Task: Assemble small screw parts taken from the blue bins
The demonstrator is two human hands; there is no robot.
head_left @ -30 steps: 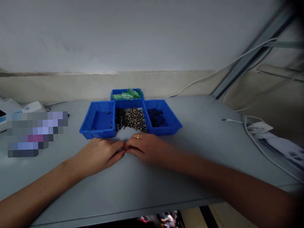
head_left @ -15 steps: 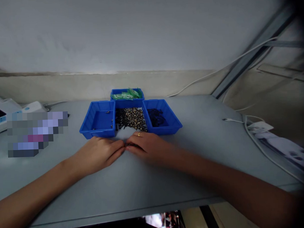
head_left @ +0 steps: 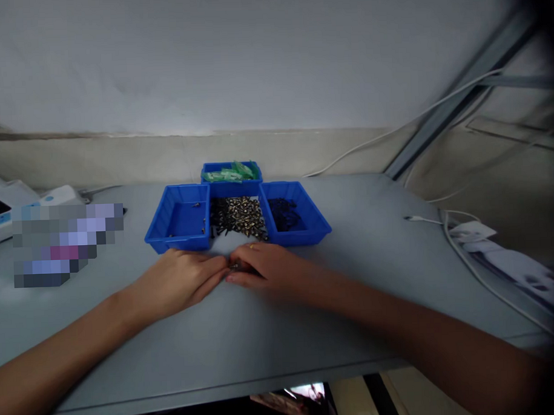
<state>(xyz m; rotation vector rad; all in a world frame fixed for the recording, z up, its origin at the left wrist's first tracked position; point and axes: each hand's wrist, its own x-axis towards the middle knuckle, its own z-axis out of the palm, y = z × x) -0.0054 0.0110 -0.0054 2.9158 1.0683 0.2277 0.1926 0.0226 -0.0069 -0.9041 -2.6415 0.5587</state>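
My left hand [head_left: 183, 274] rests low over the table, its thumb and fingertips pinched together on a small metal screw [head_left: 234, 266]. Facing it, my right hand [head_left: 272, 265] wears a ring; its thumb and forefinger are parted around the screw, and its other fingers are largely hidden. Whether the right fingertips touch the screw I cannot tell. Just beyond the hands lies a heap of brass-coloured and black screws [head_left: 243, 215]. On its left, a blue bin [head_left: 157, 239] holds a few small brass-coloured pieces. Dark pieces [head_left: 284, 213] lie in the right blue bin [head_left: 320, 224].
Behind the heap stands another blue bin [head_left: 235, 188] with green plastic bags [head_left: 234, 171]. A power strip [head_left: 61, 195] and a blurred-out object lie at the left. White cables [head_left: 470, 261] run along the right side of the grey table [head_left: 195, 355], near a metal frame post [head_left: 419, 127].
My right thumb has moved down, away from the forefinger, so the screw between the hands shows more. My left hand has hardly moved. The bins and heap stay put.
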